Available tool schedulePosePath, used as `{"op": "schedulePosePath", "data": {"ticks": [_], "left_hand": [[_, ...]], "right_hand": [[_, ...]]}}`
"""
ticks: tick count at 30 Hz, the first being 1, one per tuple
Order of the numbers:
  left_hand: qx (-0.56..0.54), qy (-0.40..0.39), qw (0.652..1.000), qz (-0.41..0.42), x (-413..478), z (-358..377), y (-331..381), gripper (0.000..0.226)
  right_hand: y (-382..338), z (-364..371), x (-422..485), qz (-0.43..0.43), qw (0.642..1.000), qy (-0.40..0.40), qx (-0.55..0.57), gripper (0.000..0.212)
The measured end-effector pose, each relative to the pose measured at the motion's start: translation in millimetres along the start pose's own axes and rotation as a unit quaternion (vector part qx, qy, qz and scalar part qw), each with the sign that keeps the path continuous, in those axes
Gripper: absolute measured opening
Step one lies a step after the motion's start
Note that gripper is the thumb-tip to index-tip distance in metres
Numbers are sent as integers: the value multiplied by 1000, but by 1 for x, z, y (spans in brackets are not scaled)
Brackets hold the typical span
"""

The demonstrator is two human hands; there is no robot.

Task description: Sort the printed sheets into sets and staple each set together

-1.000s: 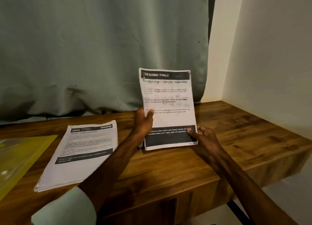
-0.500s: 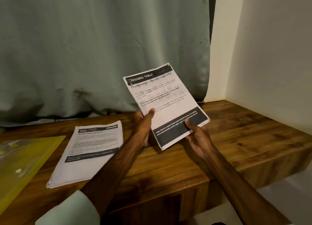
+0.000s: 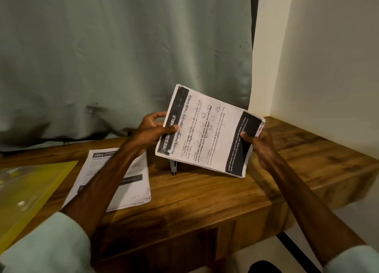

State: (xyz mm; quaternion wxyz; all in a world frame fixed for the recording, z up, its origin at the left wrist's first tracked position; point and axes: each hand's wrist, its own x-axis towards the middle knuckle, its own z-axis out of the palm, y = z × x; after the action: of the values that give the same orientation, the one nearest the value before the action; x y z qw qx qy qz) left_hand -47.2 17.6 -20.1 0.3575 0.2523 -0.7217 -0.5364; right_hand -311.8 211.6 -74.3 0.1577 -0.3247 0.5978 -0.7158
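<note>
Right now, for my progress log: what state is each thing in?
held set: sideways, tilted, above the desk
left hand: grips its header end
right hand: grips its footer end
stack: flat on the desk, unheld
stapler: lying on desk below held set, untouched
folder: flat on desk, left

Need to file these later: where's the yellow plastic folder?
Head view: the yellow plastic folder lies far left on the wooden desk, beside the flat stack of printed sheets.

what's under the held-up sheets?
Below the held sheets, the wooden desk and the tip of a small tool, maybe the stapler. The sheets cover the rest of it, so I can't confirm.
</note>
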Motion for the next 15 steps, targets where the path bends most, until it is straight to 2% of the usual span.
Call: {"op": "schedulePosePath", "data": {"ticks": [2,4,5,10,14,15], "left_hand": [[39,-42,998,-16,0,11,-8,41],[46,-45,997,-29,1,22,-17,32],[39,-28,998,-29,1,28,-21,26],[-22,59,998,-4,0,54,-28,11],[-14,102,995,15,-2,72,-33,8],[-8,110,994,21,-3,76,-34,13]], "right_hand": [[-4,2,1,-24,999,-7,-30,15],[-7,2,3,-38,998,-3,-56,10],[-8,1,4,-44,997,3,-62,8],[2,-11,5,-62,996,6,-71,28],[22,-14,0,-26,997,32,-65,47],[26,-15,-1,-28,997,36,-60,48]]}}
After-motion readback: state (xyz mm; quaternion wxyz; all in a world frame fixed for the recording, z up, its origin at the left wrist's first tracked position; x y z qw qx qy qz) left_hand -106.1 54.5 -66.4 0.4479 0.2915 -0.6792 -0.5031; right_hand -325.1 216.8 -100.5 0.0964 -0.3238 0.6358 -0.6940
